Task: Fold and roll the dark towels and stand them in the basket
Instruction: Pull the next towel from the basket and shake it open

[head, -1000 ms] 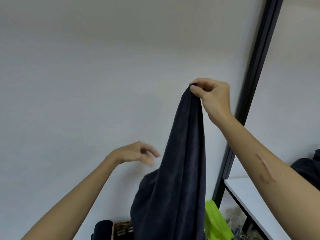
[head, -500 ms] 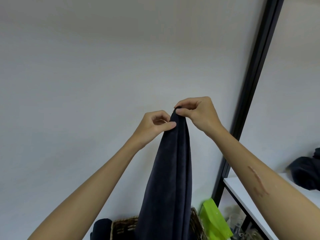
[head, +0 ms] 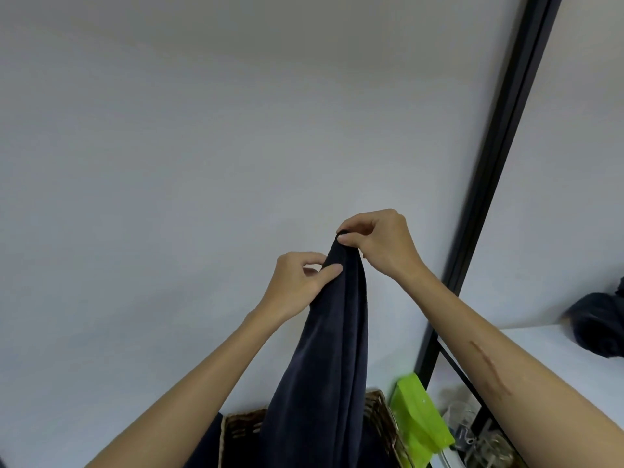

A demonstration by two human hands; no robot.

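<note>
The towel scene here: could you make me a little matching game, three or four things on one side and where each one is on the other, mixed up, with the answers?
Things:
1. held towel
2. wicker basket
3. green bag
4. bundled dark towel

Places:
A. on the white shelf at far right
B. pinched at its top by the left hand and right hand
C. low down, behind the hanging cloth
D. between the basket and the black post

Pairs: 1-B, 2-C, 3-D, 4-A
</note>
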